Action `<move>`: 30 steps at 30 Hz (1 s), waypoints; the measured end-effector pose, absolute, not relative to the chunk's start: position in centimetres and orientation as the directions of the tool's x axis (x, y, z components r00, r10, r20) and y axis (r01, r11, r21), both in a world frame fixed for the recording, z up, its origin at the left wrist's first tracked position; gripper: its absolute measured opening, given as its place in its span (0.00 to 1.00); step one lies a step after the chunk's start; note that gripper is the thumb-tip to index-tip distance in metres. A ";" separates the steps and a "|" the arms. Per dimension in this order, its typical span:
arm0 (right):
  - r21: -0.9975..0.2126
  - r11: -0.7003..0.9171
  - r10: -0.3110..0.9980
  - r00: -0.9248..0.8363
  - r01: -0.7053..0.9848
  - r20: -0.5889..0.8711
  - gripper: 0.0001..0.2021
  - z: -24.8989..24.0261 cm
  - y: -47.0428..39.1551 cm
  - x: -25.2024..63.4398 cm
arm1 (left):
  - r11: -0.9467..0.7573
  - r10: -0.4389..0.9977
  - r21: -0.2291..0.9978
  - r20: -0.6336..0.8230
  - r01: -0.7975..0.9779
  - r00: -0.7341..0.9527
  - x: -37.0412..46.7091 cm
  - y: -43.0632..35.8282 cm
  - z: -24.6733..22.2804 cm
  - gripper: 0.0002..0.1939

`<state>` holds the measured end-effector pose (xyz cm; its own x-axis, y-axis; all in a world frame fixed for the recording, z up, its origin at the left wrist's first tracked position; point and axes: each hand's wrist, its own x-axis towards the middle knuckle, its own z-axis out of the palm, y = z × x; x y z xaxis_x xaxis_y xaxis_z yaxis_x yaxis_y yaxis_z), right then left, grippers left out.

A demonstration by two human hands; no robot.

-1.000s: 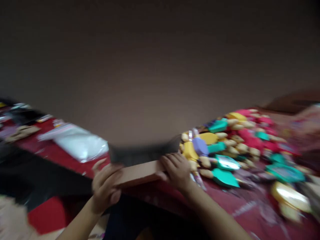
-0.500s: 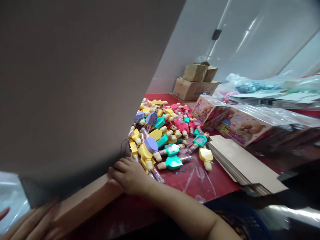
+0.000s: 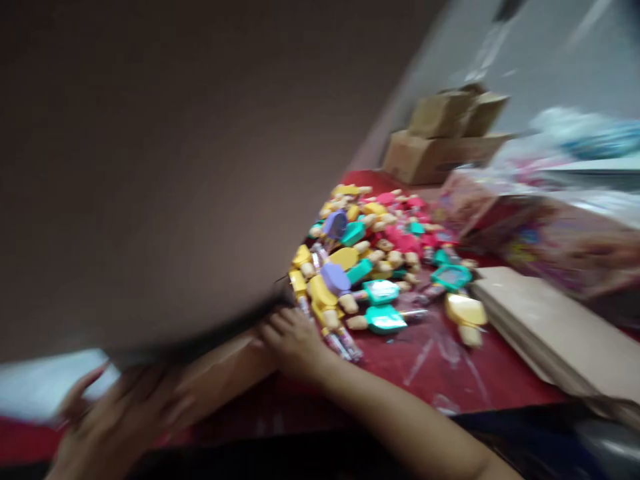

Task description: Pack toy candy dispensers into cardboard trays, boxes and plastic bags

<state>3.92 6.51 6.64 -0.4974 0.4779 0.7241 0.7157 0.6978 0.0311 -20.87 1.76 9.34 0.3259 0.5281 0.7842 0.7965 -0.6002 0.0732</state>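
Note:
A big cardboard box [image 3: 175,200] covers the left half of the view, its broad grey-brown panel raised close to the camera. Along its low front wall [image 3: 225,380] both my hands hold on. My left hand [image 3: 120,417] grips the near left end, fingers over the edge and thumb apart, blurred by motion. At the right end my right hand [image 3: 295,340] has its fingers curled over the same wall. The inside of the box is hidden. Just beyond my right hand lies a pile of paddle-shaped toys [image 3: 335,277] in yellow, teal, purple and pink, with clear tubes.
Flat cardboard pieces [image 3: 555,320] are stacked on the red table [image 3: 420,373] at the right. Behind them stand printed boxes [image 3: 560,247] under clear plastic. Brown cartons [image 3: 440,157] sit at the back by the wall. A white sheet [image 3: 50,383] lies at left.
The view has swung left, so everything sits further right. My left hand has come further into view along the box's front wall. Both hands keep hold of the box.

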 end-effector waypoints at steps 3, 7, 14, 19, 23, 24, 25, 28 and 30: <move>-0.056 0.706 0.553 -0.499 0.706 0.667 0.06 7.3 6.5 4.0 | -0.384 0.494 -0.437 0.647 0.813 0.581 -21.4 0.1 10.0 0.10; -0.072 0.699 0.614 -0.545 0.712 0.571 0.11 7.7 7.2 3.3 | -0.172 0.639 -0.490 0.604 0.854 0.475 -18.1 -1.4 10.4 0.20; -0.063 0.652 0.703 -0.571 0.756 0.425 0.11 6.2 7.2 1.6 | -0.199 0.850 -0.214 0.447 0.956 0.277 -13.3 0.1 7.3 0.15; -0.111 0.673 0.717 -0.608 0.731 0.339 0.10 4.9 7.5 0.8 | -0.278 0.868 -0.064 0.410 0.958 0.279 -14.3 0.8 6.2 0.12; -0.141 0.699 0.690 -0.611 0.701 0.387 0.12 5.0 7.7 1.0 | -0.492 0.725 0.029 0.566 0.870 0.391 -15.4 -0.5 8.4 0.10; -0.145 0.716 0.672 -0.616 0.683 0.412 0.12 5.1 7.5 1.1 | -0.500 0.639 0.069 0.702 0.863 0.314 -15.9 -0.6 9.3 0.11; -0.151 0.730 0.653 -0.613 0.667 0.445 0.13 5.2 7.2 1.3 | -0.482 0.537 0.142 0.828 0.865 0.164 -16.4 -0.3 10.2 0.14; -0.165 0.770 0.583 -0.574 0.617 0.575 0.12 4.9 5.0 1.8 | -0.447 0.432 0.562 0.817 0.696 -0.382 -18.0 2.3 13.2 0.31; -0.160 0.823 0.491 -0.541 0.546 0.683 0.13 4.5 3.0 2.3 | -0.412 0.716 0.834 0.545 0.367 -0.436 -18.7 4.7 15.0 0.30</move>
